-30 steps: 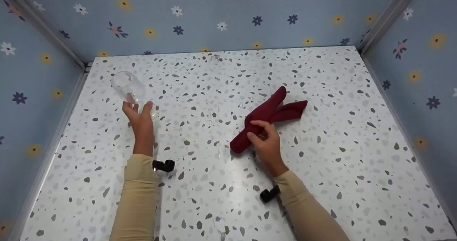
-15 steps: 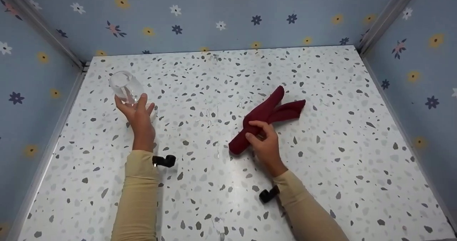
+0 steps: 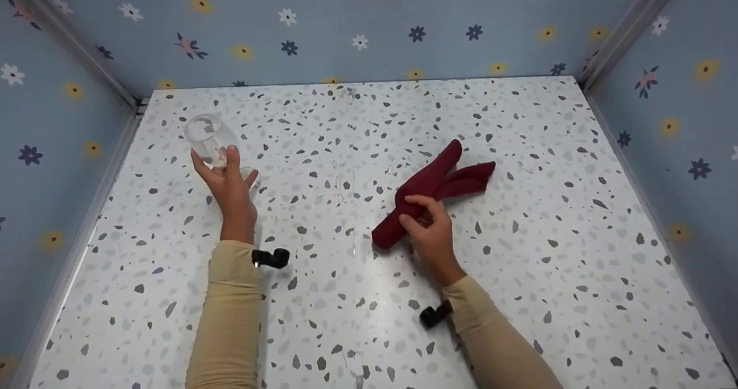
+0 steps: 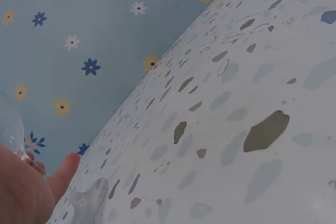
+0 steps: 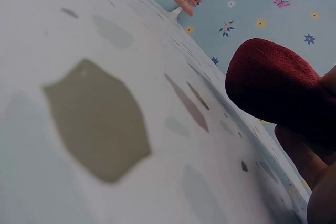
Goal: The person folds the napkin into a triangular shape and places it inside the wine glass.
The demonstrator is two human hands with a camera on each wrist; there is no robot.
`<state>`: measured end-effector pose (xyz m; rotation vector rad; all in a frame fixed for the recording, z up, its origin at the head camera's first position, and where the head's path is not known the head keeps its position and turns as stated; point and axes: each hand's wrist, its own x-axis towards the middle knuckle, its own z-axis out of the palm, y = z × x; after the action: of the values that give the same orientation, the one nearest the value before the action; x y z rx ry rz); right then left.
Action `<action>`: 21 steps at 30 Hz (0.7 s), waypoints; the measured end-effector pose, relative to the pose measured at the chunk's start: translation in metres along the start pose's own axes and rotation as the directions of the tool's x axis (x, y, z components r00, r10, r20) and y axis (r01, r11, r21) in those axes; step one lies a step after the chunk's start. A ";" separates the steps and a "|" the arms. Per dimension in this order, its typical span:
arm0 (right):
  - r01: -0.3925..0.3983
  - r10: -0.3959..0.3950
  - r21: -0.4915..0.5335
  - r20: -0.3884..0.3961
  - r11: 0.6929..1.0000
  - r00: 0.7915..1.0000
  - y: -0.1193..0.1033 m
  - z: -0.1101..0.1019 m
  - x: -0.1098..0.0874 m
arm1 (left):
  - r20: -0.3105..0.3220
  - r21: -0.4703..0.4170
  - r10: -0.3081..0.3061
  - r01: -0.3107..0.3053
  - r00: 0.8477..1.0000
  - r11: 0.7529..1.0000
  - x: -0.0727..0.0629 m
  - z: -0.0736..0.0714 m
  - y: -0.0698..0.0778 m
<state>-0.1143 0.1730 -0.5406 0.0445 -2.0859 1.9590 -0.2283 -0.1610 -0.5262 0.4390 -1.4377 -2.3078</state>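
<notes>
At the left of the head view, a clear stemmed wine glass (image 3: pixel 203 131) stands upright on the table, and my left hand (image 3: pixel 232 196) grips it low on the bowl and around the stem. Its foot (image 4: pixel 90 203) shows on the tabletop in the left wrist view. Right of centre lies a dark red cloth napkin (image 3: pixel 424 182), rolled at its near end and split into two points at the far end. Thumb and forefinger of my right hand (image 3: pixel 433 233) pinch its narrow middle. The rolled end (image 5: pixel 268 77) fills much of the right wrist view's right side.
A white speckled table (image 3: pixel 323 320) spreads under both hands. Blue flowered panels (image 3: pixel 357 26) wall it in at the back, left and right. Black wrist cameras (image 3: pixel 272 257) sit on both tan sleeves.
My left hand's fingers have shifted up and spread around the lower bowl of the glass. The right hand and the napkin hold still.
</notes>
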 end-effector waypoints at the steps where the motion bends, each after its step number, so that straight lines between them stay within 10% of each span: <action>1: 0.000 0.000 -0.003 -0.001 1.000 1.000 -0.005 0.001 -0.001 | 0.002 0.003 0.000 0.000 1.000 1.000 -0.001 0.001 -0.001; 21: 0.007 -0.007 -0.028 -0.001 1.000 1.000 -0.012 0.002 -0.002 | 0.131 0.118 -0.041 0.025 0.991 0.993 -0.018 0.008 -0.013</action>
<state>-0.1101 0.1700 -0.5295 0.0452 -2.1090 1.9253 -0.2181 -0.1407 -0.5336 0.3498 -1.6468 -2.3253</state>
